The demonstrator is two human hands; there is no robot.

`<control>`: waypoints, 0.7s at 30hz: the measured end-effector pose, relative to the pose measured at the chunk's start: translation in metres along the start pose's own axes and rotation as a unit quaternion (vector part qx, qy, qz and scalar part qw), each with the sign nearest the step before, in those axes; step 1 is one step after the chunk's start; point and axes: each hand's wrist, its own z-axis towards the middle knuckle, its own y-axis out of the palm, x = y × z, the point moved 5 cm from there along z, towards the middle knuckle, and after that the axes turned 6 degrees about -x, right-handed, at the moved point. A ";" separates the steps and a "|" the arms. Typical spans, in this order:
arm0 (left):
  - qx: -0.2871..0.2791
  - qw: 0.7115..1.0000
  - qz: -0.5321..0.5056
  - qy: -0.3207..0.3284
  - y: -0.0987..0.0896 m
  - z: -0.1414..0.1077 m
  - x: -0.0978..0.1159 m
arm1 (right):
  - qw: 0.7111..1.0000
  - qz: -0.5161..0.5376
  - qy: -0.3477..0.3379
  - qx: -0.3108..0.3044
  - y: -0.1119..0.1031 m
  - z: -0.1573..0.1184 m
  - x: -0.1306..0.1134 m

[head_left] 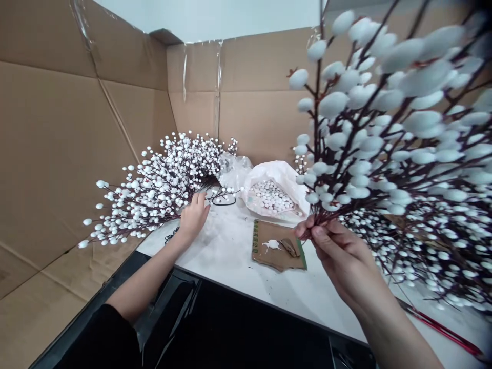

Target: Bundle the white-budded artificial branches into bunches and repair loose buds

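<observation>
The hands are apart. The right hand (346, 256) is clamped round the stems of a bunch of white-berried branches (357, 138), raised above the worktop (226, 251). Toward the left edge, the left hand (194, 216) is at a heap of similar branches (161, 187); I cannot tell whether it grips one. An open bag (286, 173) of berries sits toward the far edge.

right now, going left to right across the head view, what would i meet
White-berry branch pile, cardboard piece with a white smear, right hand, red-handled tool.
</observation>
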 end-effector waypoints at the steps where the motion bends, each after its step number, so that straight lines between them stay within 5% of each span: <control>1: -0.005 1.000 0.015 -0.004 0.001 0.008 0.000 | 1.000 -0.003 -0.005 -0.001 0.002 0.004 -0.001; 5: -0.008 0.999 0.044 -0.011 0.002 0.036 -0.006 | 1.000 -0.006 -0.027 -0.006 0.009 0.032 0.001; 10: 0.057 0.997 0.025 -0.042 -0.003 0.050 -0.024 | 0.998 -0.054 -0.020 -0.003 0.033 0.104 0.028; 16: 0.157 0.983 -0.036 -0.085 -0.014 0.050 -0.047 | 0.996 -0.085 0.010 0.004 0.109 0.187 0.091; 21: 0.203 0.970 -0.071 -0.116 -0.019 0.048 -0.057 | 0.993 -0.109 0.033 -0.014 0.165 0.217 0.150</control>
